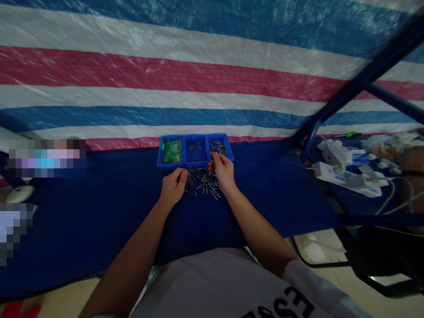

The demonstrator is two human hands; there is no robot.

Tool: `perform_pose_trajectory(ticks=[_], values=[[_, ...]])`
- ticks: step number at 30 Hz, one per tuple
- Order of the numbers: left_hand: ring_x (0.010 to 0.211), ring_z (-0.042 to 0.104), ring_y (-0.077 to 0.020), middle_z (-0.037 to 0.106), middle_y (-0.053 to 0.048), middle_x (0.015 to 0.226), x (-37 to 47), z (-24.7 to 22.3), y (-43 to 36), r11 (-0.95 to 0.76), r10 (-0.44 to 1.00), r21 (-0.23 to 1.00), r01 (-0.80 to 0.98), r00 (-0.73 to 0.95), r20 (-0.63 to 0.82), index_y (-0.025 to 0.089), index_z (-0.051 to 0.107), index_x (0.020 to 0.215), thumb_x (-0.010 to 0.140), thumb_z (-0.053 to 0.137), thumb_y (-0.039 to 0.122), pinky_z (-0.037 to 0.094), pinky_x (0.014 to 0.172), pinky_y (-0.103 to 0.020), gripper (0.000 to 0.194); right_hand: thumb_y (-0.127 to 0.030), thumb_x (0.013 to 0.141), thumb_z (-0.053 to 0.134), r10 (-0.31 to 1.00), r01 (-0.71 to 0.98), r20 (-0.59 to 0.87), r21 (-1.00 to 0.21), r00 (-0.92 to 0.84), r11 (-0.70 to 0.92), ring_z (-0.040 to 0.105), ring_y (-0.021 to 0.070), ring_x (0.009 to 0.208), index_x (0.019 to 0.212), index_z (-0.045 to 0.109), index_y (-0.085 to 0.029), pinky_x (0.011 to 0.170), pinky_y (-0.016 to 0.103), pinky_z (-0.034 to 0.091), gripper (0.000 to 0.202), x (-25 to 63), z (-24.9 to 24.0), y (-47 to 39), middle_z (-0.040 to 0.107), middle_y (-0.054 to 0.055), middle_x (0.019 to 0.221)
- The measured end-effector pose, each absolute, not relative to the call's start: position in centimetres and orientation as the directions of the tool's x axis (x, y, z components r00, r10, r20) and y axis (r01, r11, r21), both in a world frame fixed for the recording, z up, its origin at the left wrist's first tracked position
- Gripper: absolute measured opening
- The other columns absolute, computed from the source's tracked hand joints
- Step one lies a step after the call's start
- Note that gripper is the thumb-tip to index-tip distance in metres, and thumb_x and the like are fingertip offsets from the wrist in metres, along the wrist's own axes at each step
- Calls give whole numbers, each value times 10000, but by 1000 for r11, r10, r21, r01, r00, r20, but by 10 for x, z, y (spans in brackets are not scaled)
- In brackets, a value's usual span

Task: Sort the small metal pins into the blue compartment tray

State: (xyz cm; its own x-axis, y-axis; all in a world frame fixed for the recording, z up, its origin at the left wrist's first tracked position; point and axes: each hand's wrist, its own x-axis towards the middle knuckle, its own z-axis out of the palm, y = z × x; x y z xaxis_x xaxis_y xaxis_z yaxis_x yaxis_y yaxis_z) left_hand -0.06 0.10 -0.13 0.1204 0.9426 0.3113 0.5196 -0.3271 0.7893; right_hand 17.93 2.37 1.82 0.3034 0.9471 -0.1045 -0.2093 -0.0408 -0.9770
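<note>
Three blue bins stand side by side on the dark blue cloth surface. The left bin (160, 155) holds green packets (172, 151); the middle bin (195, 166) has a few thin metal pieces, and the right bin (228, 145) has several more. In front of them lies a loose pile of thin metal pieces (206, 180). My left hand (175, 185) is closed at the pile's left edge, with its fingertips pinched by some pieces. My right hand (222, 171) is over the front of the right bin, fingers pinched together; what it holds is too small to make out.
Striped plastic sheeting (198, 75) hangs behind the bins. A blue metal frame (344, 95) rises at the right, with a white power strip (347, 179), cables and plastic bags beyond it. A white round object (20, 193) lies at the far left, near blurred-out areas.
</note>
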Motion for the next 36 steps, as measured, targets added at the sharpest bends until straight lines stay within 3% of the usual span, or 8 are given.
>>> perform_pose_trajectory(ticks=[3,6,9,12,18,29,36], values=[[495,516,-95,551,32,562,0,0,1,-330,942,781,531,126,312,170,647,853,938,431,374,389,516,-208,309,-468,822,564,960,-103,-66,-994,272,-39,538,107,494,942,642,-174,454,224,419,326,178,15,23,615,-17,620],[517,529,-97,567,28,584,0,0,1,-342,937,766,544,131,325,171,647,853,939,429,370,397,536,-212,307,-382,832,577,982,197,81,-979,174,46,575,127,564,871,673,-178,554,254,461,229,177,13,19,648,2,657],[524,534,-99,573,28,589,0,0,1,-340,937,767,543,131,323,172,646,857,939,430,368,402,544,-214,303,-269,818,609,976,474,217,-860,1,191,609,142,672,867,693,-179,677,280,484,133,176,14,13,684,25,761],[531,537,-99,585,24,608,0,0,1,-333,940,770,544,131,314,170,643,859,940,429,369,404,549,-213,303,-177,797,620,958,601,234,-746,-165,286,618,153,762,913,695,-167,761,292,488,139,175,16,9,687,51,876],[545,545,-99,601,19,624,0,0,1,-328,942,771,545,134,306,169,645,866,938,435,364,414,561,-209,296,-92,790,592,944,696,168,-641,-284,324,620,171,885,984,690,-165,847,299,477,230,176,15,9,680,67,993],[545,554,-105,621,9,641,0,0,1,-331,941,767,550,131,312,171,642,855,934,438,353,422,559,-211,285,-96,787,585,946,742,130,-593,-296,313,628,195,873,928,699,-197,840,325,481,207,172,14,6,697,63,916],[552,555,-103,624,6,646,-1,-1,1,-329,942,765,553,132,309,167,651,863,929,440,347,421,553,-205,285,-104,777,573,942,757,170,-563,-288,333,622,205,896,1099,659,-193,838,319,483,345,170,16,3,696,64,927]])
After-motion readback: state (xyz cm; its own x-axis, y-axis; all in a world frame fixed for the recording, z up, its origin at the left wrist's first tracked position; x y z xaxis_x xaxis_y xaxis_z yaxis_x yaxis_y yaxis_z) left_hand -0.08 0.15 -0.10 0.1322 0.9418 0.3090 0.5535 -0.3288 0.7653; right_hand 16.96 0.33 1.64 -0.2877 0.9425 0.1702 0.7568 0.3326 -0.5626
